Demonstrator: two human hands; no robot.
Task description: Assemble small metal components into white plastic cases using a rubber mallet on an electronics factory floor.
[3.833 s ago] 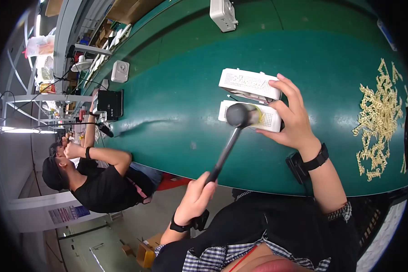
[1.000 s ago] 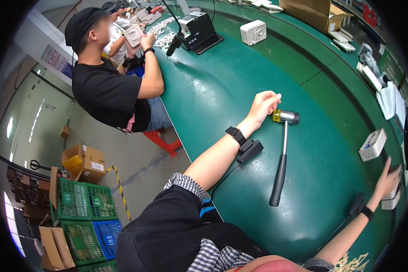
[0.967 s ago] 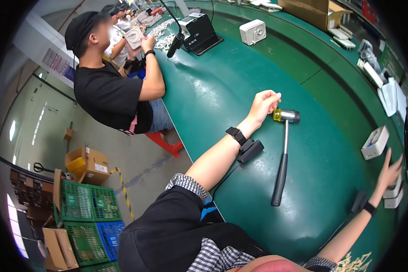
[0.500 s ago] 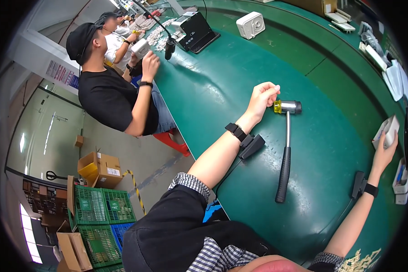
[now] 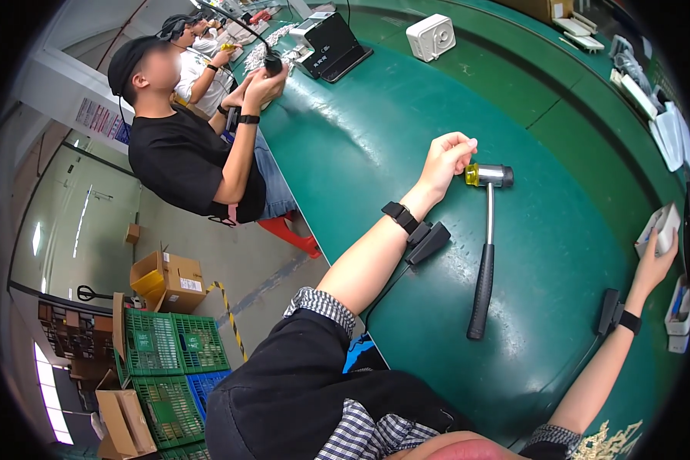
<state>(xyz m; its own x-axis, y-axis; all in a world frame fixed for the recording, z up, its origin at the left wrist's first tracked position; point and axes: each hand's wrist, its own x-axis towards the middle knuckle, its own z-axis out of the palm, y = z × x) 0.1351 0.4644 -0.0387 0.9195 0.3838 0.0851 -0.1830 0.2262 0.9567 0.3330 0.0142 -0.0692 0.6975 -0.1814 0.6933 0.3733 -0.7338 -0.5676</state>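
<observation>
My left hand [image 5: 446, 165] is raised over the green table [image 5: 406, 123], thumb and fingers pinched together; anything between the fingertips is too small to make out. Just beside those fingertips is a hammer [image 5: 481, 291] with a black ribbed grip, a metal shaft and a head with one yellow and one dark face. It lies on the table, and my hand appears not to hold it. At the far right, my right hand [image 5: 655, 264] is closed around the near end of a white open box [image 5: 655, 222]. Part of its fingers is hidden by the box.
A white square housing [image 5: 431, 38] and a black stand-like device [image 5: 333, 50] are at the back. Below my right hand's box is a second white box [image 5: 678, 310] with small items. A co-worker [image 5: 184, 146] is on the left. Crates [image 5: 153, 345] and a carton [image 5: 180, 284] stand on the floor.
My hands keep nearly the same pose while the view shifts slightly. The co-worker's hands have moved up to the black lamp head, and the white part they held no longer shows.
</observation>
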